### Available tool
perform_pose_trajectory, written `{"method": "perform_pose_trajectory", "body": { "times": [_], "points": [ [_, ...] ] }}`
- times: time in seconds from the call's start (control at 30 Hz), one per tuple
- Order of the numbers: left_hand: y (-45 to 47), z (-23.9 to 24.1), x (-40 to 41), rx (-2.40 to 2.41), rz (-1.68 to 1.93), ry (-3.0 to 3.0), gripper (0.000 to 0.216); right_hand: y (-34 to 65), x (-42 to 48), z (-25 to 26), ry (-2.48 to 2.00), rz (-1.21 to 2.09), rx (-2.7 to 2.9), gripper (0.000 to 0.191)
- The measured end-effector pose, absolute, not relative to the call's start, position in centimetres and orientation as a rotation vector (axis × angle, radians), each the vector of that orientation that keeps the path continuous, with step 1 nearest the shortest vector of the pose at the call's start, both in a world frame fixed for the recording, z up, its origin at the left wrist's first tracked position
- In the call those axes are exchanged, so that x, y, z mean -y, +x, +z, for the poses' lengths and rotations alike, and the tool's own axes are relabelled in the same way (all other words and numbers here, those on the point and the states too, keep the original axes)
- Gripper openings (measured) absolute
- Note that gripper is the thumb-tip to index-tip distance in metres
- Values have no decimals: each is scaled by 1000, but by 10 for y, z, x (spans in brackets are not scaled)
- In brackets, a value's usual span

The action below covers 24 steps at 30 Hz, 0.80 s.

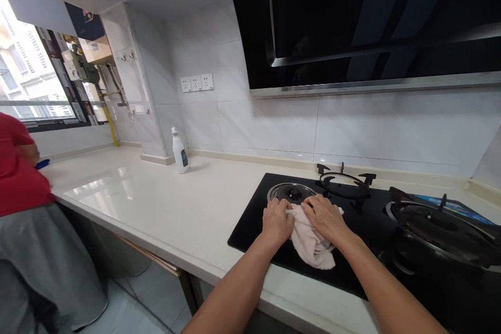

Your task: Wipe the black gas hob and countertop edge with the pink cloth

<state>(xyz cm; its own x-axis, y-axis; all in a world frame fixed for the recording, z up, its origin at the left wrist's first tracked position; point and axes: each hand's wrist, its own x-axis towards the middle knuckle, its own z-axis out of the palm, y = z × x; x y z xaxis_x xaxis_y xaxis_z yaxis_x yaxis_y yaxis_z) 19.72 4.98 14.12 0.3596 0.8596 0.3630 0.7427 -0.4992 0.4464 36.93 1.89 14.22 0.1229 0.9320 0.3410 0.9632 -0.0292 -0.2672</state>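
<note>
A pale pink cloth [311, 242] lies bunched on the black gas stove [250, 224], at the front of the left burner [291, 191]. My left hand [277, 222] has its fingers curled on the cloth's left edge. On the other side, my right hand [325, 216] grips the cloth from above, fingers bent towards the burner. The cloth's near end hangs loose towards the stove's front edge. Behind my right hand, a black pan support [346, 183] sits off the left burner. Parts of the burner's front rim are hidden by my fingers.
The right burner [438, 229] has its pan support around it. A white bottle [180, 152] stands on the pale counter [211, 193] near the wall. A black range hood [352, 26] overhangs the stove. At far left stands a person in a red top [21, 167].
</note>
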Motion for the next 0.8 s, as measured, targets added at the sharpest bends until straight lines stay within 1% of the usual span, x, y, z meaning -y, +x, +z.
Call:
{"method": "perform_pose_trajectory", "body": {
  "times": [0.17, 0.27, 0.53, 0.8],
  "points": [
    [198, 139, -52, -1362, 946, 2440, 22, 367, -17, 141, -2018, -129, 1932, 34],
    [199, 135, -53, -1276, 994, 2471, 23, 367, -15, 145, -2030, -122, 1970, 36],
    [198, 131, -54, -1214, 994, 2497, 23, 366, -7, 154, -2032, -30, 2047, 46],
    [197, 133, -55, -1196, 949, 2488, 27, 369, -7, 158, -2054, 50, 2053, 48]
  ]
}}
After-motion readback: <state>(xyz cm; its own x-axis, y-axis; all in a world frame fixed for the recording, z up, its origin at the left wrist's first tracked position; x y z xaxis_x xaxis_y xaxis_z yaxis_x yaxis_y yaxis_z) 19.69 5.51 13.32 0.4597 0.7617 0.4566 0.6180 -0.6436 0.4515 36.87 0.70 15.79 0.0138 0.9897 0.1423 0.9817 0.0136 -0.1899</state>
